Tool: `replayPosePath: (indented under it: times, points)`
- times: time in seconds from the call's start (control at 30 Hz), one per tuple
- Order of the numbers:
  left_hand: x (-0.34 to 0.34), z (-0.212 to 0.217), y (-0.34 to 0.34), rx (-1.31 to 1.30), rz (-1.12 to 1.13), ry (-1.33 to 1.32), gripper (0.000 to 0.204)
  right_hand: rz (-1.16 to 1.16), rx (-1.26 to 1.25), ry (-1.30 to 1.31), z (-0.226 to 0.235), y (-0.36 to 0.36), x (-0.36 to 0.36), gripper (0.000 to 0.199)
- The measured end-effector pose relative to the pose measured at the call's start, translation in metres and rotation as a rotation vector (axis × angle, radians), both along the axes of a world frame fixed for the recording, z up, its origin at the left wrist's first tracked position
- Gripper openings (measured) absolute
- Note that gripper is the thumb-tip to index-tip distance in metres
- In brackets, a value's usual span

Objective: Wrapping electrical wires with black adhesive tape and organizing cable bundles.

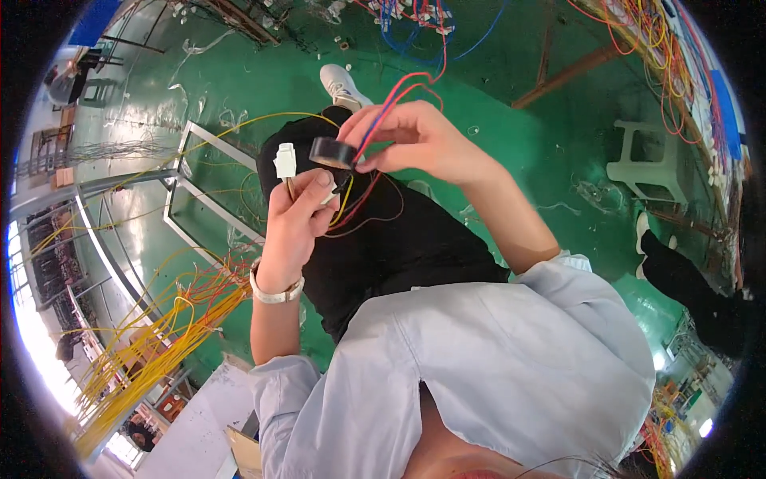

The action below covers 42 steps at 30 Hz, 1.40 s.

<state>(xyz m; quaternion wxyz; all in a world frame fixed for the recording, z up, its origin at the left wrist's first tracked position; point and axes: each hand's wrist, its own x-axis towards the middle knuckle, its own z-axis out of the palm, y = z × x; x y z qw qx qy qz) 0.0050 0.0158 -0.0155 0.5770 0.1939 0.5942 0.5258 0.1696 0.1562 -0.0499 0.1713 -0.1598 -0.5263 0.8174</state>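
My left hand (297, 215) is closed on a short bunch of wires, with a white plastic connector (285, 160) standing up above the thumb. A roll of black tape (332, 152) is between the two hands, its side turned toward me. My right hand (403, 137) is closed at the roll's right edge, fingers bent round it. Red and blue wires (392, 97) run up past the right fingers. Below the hands, yellow and dark red wires (359, 199) hang over my black trousers. The exact spot where tape meets wire is hidden by the fingers.
A metal frame (177, 180) stands at the left, beside a thick bundle of yellow wires (171, 331). A wire-laden board (678, 64) rises at the right. A pale plastic stool (650, 164) is on the green floor, and another person's dark-trousered leg (686, 279) shows far right.
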Motion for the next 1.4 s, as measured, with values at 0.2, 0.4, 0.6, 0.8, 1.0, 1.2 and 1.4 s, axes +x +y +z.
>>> replayPosePath:
  times: [0.2,0.4,0.6,0.8,1.0,1.2,1.4]
  points:
    - [0.006,-0.007,0.002,0.178,-0.172,0.874,0.011,-0.142,-0.079,0.007,0.004,-0.017,0.002,0.01]
    - [0.009,-0.002,0.012,0.456,-0.378,1.208,0.035,-0.254,-0.001,0.085,0.005,-0.025,0.004,0.034]
    - [0.023,-0.003,0.014,0.387,-0.512,1.204,0.025,-0.116,0.237,-0.008,0.012,-0.025,0.024,0.031]
    - [0.017,-0.009,0.014,0.289,-0.559,0.968,0.023,-0.087,0.001,-0.039,-0.001,-0.027,0.035,0.043]
    - [0.017,-0.017,0.008,0.246,-0.616,0.965,0.018,0.006,0.001,-0.116,-0.013,-0.024,0.034,0.05]
    - [0.023,0.002,-0.006,0.001,-0.255,-0.074,0.015,-0.016,-0.059,-0.053,0.001,-0.024,0.039,0.052]
    - [0.025,0.007,-0.001,0.067,-0.2,-0.173,0.015,-0.293,0.069,0.009,-0.012,-0.031,0.016,0.031]
